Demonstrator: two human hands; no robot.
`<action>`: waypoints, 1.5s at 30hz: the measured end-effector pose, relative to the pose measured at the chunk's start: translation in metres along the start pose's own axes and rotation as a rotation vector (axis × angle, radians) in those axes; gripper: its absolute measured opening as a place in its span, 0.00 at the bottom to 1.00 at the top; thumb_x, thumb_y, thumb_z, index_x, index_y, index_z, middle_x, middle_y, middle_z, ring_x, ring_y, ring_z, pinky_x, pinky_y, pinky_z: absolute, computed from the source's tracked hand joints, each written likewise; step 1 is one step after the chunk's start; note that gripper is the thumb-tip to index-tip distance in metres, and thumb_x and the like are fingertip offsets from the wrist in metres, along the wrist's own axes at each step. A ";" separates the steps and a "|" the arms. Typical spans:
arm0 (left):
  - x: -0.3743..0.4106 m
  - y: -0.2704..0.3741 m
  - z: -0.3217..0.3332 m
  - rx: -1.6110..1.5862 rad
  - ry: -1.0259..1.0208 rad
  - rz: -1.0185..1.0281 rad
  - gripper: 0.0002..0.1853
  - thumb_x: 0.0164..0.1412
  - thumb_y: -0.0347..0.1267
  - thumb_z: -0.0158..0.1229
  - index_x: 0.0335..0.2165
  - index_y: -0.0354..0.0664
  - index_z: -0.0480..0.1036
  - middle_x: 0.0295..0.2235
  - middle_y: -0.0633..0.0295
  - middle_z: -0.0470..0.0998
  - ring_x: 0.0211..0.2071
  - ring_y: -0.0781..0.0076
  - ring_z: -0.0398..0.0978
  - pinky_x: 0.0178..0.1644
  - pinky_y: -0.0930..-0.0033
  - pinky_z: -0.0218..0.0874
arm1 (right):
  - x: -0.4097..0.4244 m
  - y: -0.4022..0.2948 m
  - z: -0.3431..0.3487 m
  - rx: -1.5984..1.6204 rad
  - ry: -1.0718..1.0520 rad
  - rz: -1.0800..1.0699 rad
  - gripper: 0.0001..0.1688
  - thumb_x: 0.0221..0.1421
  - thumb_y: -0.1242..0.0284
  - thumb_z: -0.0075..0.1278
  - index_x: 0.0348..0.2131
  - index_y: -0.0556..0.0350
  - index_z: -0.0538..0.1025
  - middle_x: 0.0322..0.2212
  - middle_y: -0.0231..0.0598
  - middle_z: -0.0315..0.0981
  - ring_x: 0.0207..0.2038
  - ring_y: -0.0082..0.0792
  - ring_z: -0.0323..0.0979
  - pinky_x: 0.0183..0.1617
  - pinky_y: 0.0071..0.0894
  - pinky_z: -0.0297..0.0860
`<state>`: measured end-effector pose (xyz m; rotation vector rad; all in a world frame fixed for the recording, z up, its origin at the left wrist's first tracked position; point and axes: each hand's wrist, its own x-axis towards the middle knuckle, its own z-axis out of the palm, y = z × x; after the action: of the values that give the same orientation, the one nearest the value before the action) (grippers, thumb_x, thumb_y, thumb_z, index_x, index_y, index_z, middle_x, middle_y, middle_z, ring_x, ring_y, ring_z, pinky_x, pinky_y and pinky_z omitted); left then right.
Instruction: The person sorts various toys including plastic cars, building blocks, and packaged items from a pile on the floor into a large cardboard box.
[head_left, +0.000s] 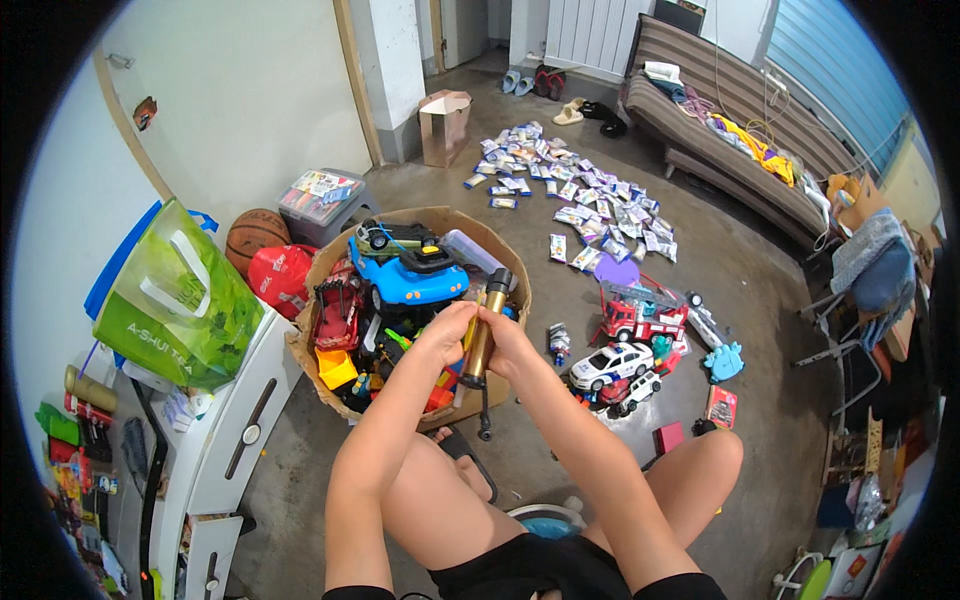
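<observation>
A gold-coloured tube with black ends stands tilted before me, my right hand gripping its side. My left hand has its fingers curled together against the tube's upper left side. A thin yellow strip shows between that hand and the tube; whether the fingers hold it I cannot tell. From the tube's lower end a short black rod hangs down. Just behind my hands is an open cardboard box full of toys, among them a blue toy car, a red toy car and a yellow bin-shaped piece.
Right of the box lie a red toy fire engine, a white toy police car and a light-blue toy. Many small packets cover the floor beyond. A white cabinet bearing a green bag stands left, a striped sofa far right.
</observation>
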<state>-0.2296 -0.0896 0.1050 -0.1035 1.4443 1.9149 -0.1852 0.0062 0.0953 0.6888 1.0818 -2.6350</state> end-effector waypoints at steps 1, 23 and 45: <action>0.002 0.003 -0.008 0.013 -0.019 -0.017 0.10 0.60 0.34 0.36 0.37 0.42 0.62 0.34 0.58 0.68 0.35 0.66 0.68 0.38 0.63 0.62 | 0.008 0.006 0.003 0.045 -0.022 -0.014 0.12 0.53 0.65 0.42 0.36 0.50 0.64 0.28 0.34 0.65 0.29 0.32 0.67 0.30 0.37 0.65; 0.018 -0.002 -0.060 0.483 0.191 0.378 0.27 0.59 0.43 0.35 0.49 0.34 0.57 0.52 0.47 0.52 0.54 0.58 0.49 0.56 0.66 0.40 | 0.031 0.043 0.029 0.397 0.133 -0.150 0.40 0.51 0.43 0.29 0.55 0.46 0.48 0.58 0.34 0.31 0.60 0.36 0.28 0.52 0.67 0.39; -0.002 -0.036 0.045 0.227 -0.101 0.368 0.28 0.61 0.41 0.35 0.54 0.35 0.45 0.56 0.57 0.45 0.58 0.70 0.41 0.58 0.70 0.32 | -0.051 -0.005 -0.043 0.275 0.032 -0.304 0.45 0.49 0.40 0.27 0.57 0.37 0.33 0.59 0.31 0.21 0.60 0.41 0.24 0.50 0.67 0.46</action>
<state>-0.1918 -0.0478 0.0929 0.3840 1.6871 1.9881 -0.1283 0.0405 0.0966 0.6635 0.9024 -3.0835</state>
